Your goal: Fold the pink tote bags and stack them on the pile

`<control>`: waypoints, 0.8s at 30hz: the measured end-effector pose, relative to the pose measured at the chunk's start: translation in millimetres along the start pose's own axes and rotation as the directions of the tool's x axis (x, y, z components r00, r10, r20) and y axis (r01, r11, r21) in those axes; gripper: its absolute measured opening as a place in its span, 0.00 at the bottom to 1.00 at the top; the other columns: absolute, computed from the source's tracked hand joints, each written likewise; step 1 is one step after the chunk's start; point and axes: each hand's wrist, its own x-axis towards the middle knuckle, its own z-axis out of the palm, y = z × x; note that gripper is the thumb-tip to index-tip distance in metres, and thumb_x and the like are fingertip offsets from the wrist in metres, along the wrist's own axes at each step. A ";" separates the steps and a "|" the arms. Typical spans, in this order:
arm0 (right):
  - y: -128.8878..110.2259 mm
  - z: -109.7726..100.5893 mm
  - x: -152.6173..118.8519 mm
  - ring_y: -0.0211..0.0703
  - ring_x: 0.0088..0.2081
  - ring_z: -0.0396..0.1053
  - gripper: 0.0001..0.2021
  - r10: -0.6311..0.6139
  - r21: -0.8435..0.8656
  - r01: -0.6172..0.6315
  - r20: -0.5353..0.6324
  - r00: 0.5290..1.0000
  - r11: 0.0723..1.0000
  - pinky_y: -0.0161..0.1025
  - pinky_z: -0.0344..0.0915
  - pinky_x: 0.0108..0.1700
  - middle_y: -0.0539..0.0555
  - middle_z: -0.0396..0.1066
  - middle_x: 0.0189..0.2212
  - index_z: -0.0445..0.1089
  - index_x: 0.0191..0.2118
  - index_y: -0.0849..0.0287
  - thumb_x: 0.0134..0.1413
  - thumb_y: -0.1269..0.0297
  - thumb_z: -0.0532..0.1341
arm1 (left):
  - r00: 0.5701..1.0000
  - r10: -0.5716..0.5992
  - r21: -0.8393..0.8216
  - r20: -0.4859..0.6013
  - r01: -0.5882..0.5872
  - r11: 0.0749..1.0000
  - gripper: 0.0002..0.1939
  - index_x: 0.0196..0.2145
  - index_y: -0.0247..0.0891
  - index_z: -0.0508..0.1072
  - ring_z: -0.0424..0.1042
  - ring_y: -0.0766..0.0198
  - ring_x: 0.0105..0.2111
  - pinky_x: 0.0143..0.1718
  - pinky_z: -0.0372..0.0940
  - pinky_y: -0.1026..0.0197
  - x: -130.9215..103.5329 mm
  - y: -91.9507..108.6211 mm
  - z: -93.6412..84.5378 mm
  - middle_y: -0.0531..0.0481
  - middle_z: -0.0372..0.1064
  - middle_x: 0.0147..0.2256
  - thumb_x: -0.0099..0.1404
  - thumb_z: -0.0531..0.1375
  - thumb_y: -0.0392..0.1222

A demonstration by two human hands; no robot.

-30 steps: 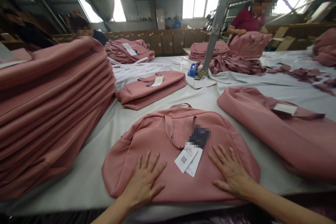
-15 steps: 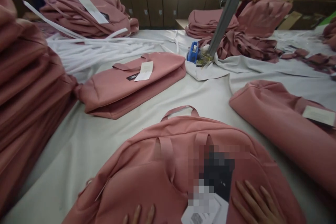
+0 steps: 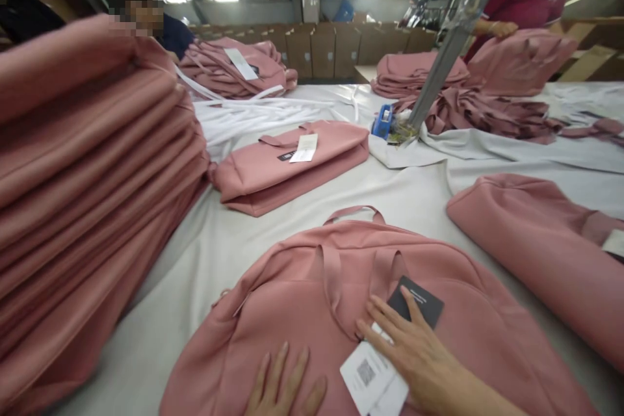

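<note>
A pink bag (image 3: pixel 287 299) with two strap handles lies flat on the white-covered table, close to me. My left hand (image 3: pixel 285 383) rests on its lower front with the fingers spread. Over the tags my right hand (image 3: pixel 409 344) lies with fingers apart, touching the dark tag (image 3: pixel 431 304) and the edge of a white tag (image 3: pixel 368 374) that has a printed square code. Part of the white tags is hidden under the right hand.
A tall stack of folded pink bags (image 3: pixel 88 175) rises at the left. One tagged pink bag (image 3: pixel 292 166) lies beyond, another (image 3: pixel 531 240) at the right. A slanted metal post (image 3: pixel 451 45) stands near a blue tape dispenser (image 3: pixel 383 121). Two people are across the table.
My right hand has moved left from the bag's right side onto the tags. My left hand shows more fully. The view has tilted up and shifted left.
</note>
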 end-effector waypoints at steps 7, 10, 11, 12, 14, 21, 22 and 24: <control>-60.4 47.9 1.5 0.62 0.50 0.64 0.28 0.167 -0.043 -0.173 -0.119 0.979 0.984 0.58 0.37 0.62 0.64 0.71 0.46 0.67 0.53 0.63 0.48 0.52 0.62 | 0.986 -0.099 -0.029 0.133 0.104 0.994 0.41 0.64 0.46 0.55 0.48 0.36 0.62 0.59 0.42 0.39 9.1 3.0 -24.6 0.42 0.50 0.64 0.58 0.56 0.66; -72.9 38.0 -16.2 0.66 0.56 0.59 0.35 0.099 -0.091 -0.118 -0.194 0.976 0.989 0.55 0.42 0.60 0.69 0.67 0.51 0.66 0.55 0.67 0.44 0.47 0.62 | 0.973 -0.128 -0.099 0.193 0.149 0.984 0.41 0.65 0.47 0.51 0.47 0.37 0.62 0.56 0.49 0.40 7.8 5.3 -33.9 0.45 0.45 0.66 0.58 0.56 0.63; -73.5 34.3 -21.6 0.66 0.57 0.57 0.36 0.076 -0.108 -0.099 -0.200 0.977 0.989 0.55 0.42 0.59 0.70 0.66 0.52 0.65 0.56 0.66 0.43 0.48 0.61 | 0.970 -0.138 -0.120 0.201 0.164 0.979 0.41 0.65 0.46 0.50 0.46 0.38 0.63 0.57 0.49 0.40 5.9 6.2 -35.4 0.45 0.44 0.66 0.59 0.56 0.62; -72.7 31.0 -26.7 0.66 0.57 0.56 0.36 0.043 -0.129 -0.070 -0.201 0.979 0.989 0.56 0.41 0.59 0.69 0.65 0.54 0.63 0.57 0.65 0.43 0.49 0.61 | 0.968 -0.152 -0.138 0.199 0.181 0.974 0.41 0.66 0.44 0.49 0.45 0.40 0.64 0.58 0.48 0.40 3.6 7.1 -36.1 0.44 0.44 0.66 0.61 0.55 0.61; -68.7 26.4 -37.1 0.66 0.59 0.54 0.35 -0.020 -0.177 -0.019 -0.213 0.977 0.984 0.62 0.39 0.59 0.68 0.64 0.55 0.61 0.59 0.61 0.43 0.54 0.60 | 0.971 -0.179 -0.169 0.158 0.205 0.964 0.40 0.66 0.36 0.47 0.44 0.44 0.64 0.60 0.45 0.40 -1.1 8.6 -36.4 0.40 0.44 0.66 0.63 0.55 0.56; -49.2 26.6 -84.6 0.64 0.65 0.43 0.22 -0.196 -0.329 0.101 -0.270 0.943 0.939 0.71 0.30 0.61 0.58 0.67 0.54 0.65 0.57 0.47 0.59 0.51 0.55 | 0.999 0.037 -0.131 0.037 -0.031 0.991 0.37 0.64 0.52 0.51 0.54 0.41 0.60 0.57 0.48 0.36 0.7 5.7 -39.8 0.40 0.53 0.63 0.61 0.57 0.61; -48.2 28.3 -91.0 0.61 0.65 0.44 0.20 -0.212 -0.337 0.113 -0.273 0.938 0.935 0.70 0.30 0.61 0.56 0.68 0.53 0.66 0.57 0.45 0.60 0.52 0.54 | 0.998 0.051 -0.120 0.038 -0.046 0.992 0.36 0.64 0.53 0.53 0.57 0.42 0.59 0.57 0.49 0.37 1.4 6.0 -39.6 0.41 0.55 0.62 0.61 0.57 0.61; -48.8 32.7 -101.5 0.56 0.64 0.50 0.18 -0.222 -0.349 0.118 -0.278 0.935 0.930 0.67 0.30 0.63 0.52 0.70 0.52 0.66 0.56 0.43 0.62 0.56 0.53 | 0.997 0.071 -0.089 0.012 -0.069 0.994 0.33 0.62 0.54 0.56 0.60 0.44 0.57 0.58 0.49 0.38 2.0 7.0 -38.3 0.42 0.59 0.60 0.62 0.57 0.62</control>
